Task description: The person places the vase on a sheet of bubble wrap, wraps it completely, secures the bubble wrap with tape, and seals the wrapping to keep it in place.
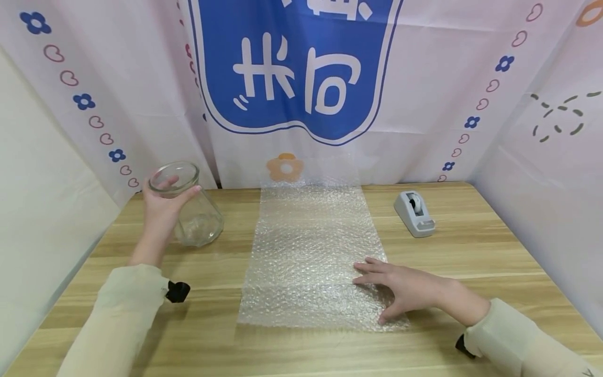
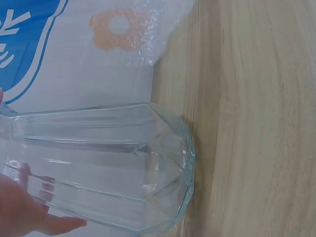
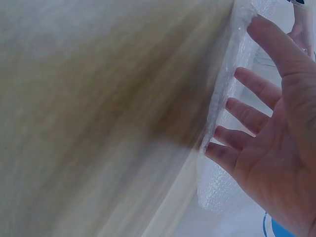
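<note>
A clear glass jar (image 1: 200,222) with a faceted body is at the left of the table, gripped around its neck by my left hand (image 1: 161,204). In the left wrist view, the jar's (image 2: 108,158) base lies close to the wood and the thumb and fingertips show at its neck end. A sheet of bubble wrap (image 1: 311,251) is spread lengthwise across the middle of the table. My right hand (image 1: 405,288) rests on its near right part with the fingers spread. The right wrist view shows the fingertips right at the bubble wrap (image 3: 212,190).
A grey tape dispenser (image 1: 414,213) stands at the back right of the wooden table (image 1: 471,251). Behind it hangs a printed curtain (image 1: 424,104), with the far end of the bubble wrap against it. White walls border both sides.
</note>
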{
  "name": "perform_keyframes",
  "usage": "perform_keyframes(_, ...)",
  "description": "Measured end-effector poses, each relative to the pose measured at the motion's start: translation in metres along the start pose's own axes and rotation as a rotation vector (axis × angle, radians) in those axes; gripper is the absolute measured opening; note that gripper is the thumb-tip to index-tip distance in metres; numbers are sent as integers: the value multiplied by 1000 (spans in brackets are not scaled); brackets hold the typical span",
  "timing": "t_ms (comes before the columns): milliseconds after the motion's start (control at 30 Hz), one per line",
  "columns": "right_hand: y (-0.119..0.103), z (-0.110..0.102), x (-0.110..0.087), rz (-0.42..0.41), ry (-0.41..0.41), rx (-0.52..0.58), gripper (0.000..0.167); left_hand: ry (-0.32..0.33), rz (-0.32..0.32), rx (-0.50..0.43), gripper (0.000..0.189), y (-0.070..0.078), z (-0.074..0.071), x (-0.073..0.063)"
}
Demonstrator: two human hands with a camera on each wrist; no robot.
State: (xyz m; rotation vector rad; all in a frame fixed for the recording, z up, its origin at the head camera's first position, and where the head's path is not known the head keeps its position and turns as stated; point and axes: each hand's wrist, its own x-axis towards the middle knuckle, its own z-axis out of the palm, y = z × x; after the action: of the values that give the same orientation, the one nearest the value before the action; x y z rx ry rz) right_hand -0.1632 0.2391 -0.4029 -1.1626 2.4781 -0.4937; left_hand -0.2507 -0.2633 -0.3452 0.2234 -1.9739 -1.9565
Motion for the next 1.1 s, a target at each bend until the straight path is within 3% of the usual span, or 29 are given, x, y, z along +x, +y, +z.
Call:
perform_keyframes(233,1,1,0,-1,-6,6,81,43,-13,-19,99,2,3,-1)
perform_keyframes(600,0,1,0,-13,5,-6,83,142,-47,-164,97,4,8,-4)
perform_keyframes(867,0,0,0,-2,5,-6,84,163,-26,-198,96,7,9,-6)
perform_keyframes(1100,1,0,-1,-4,4,-7,85,127,-16,-143,96,12,10,-9)
